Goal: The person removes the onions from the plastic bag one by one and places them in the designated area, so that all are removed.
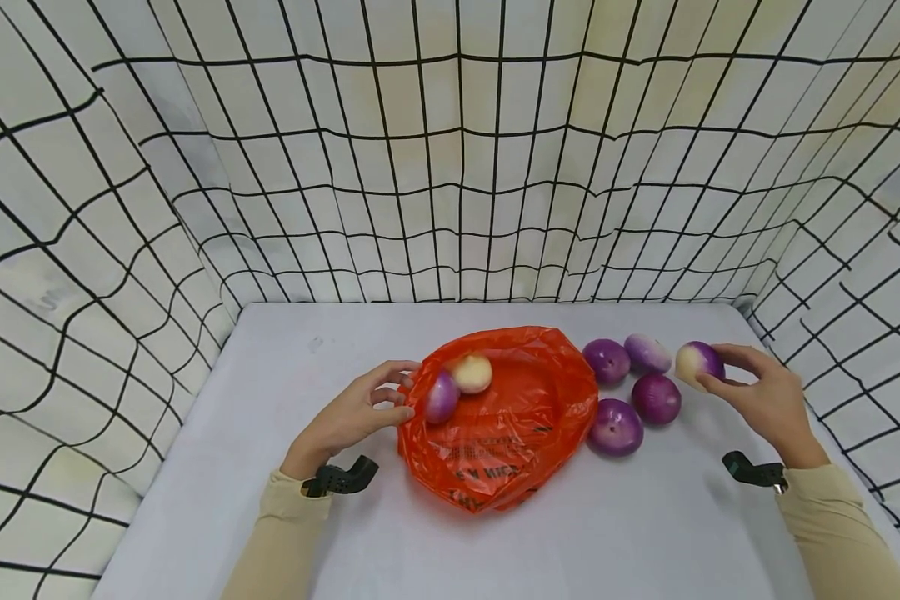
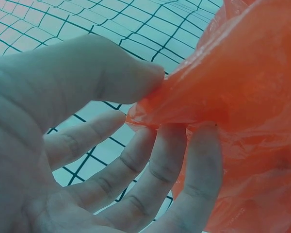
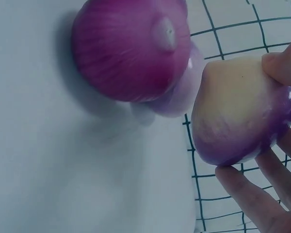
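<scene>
An orange-red plastic bag (image 1: 495, 467) with dark printing lies with its mouth spread wide. My left hand (image 1: 352, 417) is at the bag's left rim; in the left wrist view its thumb and fingers (image 2: 172, 150) pinch a fold of the plastic. Inside, a purple onion (image 1: 442, 397) leans by a cream-coloured one (image 1: 472, 373). Off to the right, my right hand (image 1: 768, 400) grips a purple-and-cream onion (image 1: 692, 365) between thumb and fingers. Seen from the right wrist, that onion (image 3: 237, 107) is raised above the table.
Right of the bag sit several more onions: two purple ones (image 1: 606, 361) (image 1: 616, 427), a pale purple one (image 1: 648, 354) and a dark magenta one (image 1: 656, 398). They stand on a white table (image 1: 570, 533). Black-gridded white walls (image 1: 480, 167) rise behind and at both sides.
</scene>
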Tool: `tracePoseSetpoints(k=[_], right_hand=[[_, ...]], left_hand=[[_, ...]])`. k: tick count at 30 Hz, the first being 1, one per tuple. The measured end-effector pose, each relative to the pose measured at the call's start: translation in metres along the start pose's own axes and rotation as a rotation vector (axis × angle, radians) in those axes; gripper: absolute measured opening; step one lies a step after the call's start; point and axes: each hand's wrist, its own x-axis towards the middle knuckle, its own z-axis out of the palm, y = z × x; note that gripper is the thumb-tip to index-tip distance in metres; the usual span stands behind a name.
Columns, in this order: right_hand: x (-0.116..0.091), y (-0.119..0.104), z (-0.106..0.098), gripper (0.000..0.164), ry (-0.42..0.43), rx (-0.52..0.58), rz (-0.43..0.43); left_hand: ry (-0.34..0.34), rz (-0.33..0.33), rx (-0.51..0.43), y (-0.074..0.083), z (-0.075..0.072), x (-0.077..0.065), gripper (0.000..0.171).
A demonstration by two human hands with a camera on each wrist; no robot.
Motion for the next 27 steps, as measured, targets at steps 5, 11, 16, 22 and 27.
tracePoseSetpoints(k=[5, 11, 16, 22, 27], right_hand=[[0.000, 0.009, 0.004, 0.059, 0.008, -0.031, 0.002], [0.003, 0.018, 0.009, 0.059, 0.009, -0.064, 0.010], [0.003, 0.024, 0.012, 0.061, -0.011, -0.090, 0.029], [0.002, 0.030, 0.016, 0.063, -0.055, -0.110, 0.046], [0.002, 0.032, 0.020, 0.065, -0.083, -0.104, 0.056]], left_hand=[[-0.002, -0.002, -0.001, -0.001, 0.001, 0.000, 0.060], [0.004, -0.005, 0.005, -0.002, 0.000, 0.000, 0.059], [0.006, -0.011, 0.018, -0.003, -0.001, -0.001, 0.059], [0.013, -0.013, 0.022, -0.003, -0.001, -0.001, 0.059], [0.008, -0.006, 0.012, -0.003, -0.001, 0.000, 0.059]])
